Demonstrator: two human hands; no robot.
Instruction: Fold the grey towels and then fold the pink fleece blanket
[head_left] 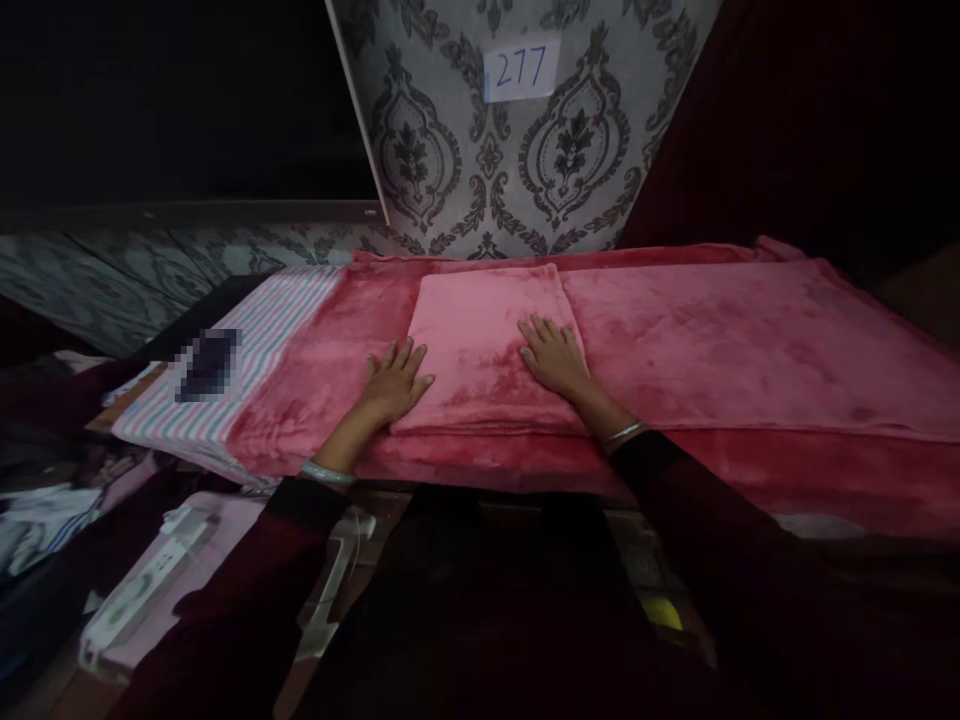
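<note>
A pink plush blanket [705,340] is spread along the long surface in front of me, its right part lying flat. Near its middle a folded section [480,330] forms a neat, roughly square stack. My left hand [397,383] lies flat at the stack's left front edge, fingers spread. Resting on the right part of the stack is my right hand [553,355], palm down with its fingers apart. Neither hand grips the fabric. A darker red-pink layer of plush shows beneath and around the folded section.
A striped cloth [262,330] covers the surface's left end, with a dark pixelated patch [208,366] on it. A television [180,110] hangs at upper left. A paper marked 277 [521,68] is on the patterned wall. A white power strip [154,580] sits at lower left.
</note>
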